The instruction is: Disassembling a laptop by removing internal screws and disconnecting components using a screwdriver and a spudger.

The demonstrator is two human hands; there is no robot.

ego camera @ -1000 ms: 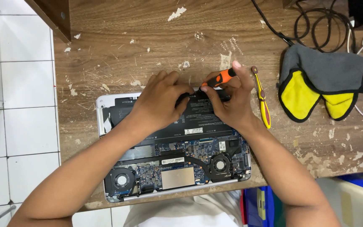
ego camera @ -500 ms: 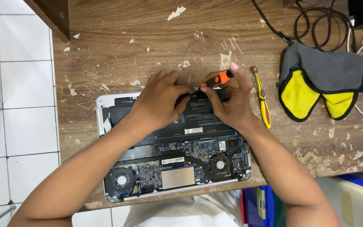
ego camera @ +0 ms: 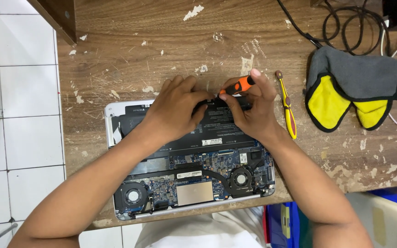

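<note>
While the opened laptop (ego camera: 189,160) lies flat at the near edge of the wooden table (ego camera: 161,46), both hands work at its far edge, over the black battery (ego camera: 207,128). That battery's long axis runs left to right, parallel to the table's near edge.

The right hand (ego camera: 253,108) is closed around an orange-handled screwdriver (ego camera: 239,85). Handle lies up and to the right; the shaft slants down and to the left, toward the far edge of the battery. The tip is hidden between the fingers of the two hands, so whether it touches a screw cannot be told.

The left hand (ego camera: 175,108) rests on the battery just left of the tool. Its fingers are curled and meet the right hand's fingertips near the tip; whether they pinch anything cannot be told.

Both hands are equally close to the working point, which lies directly between them.

A yellow-and-red screwdriver (ego camera: 286,105) lies just right of the right hand, its long axis near to far. A grey-and-yellow cloth (ego camera: 352,87) lies farther right.
</note>
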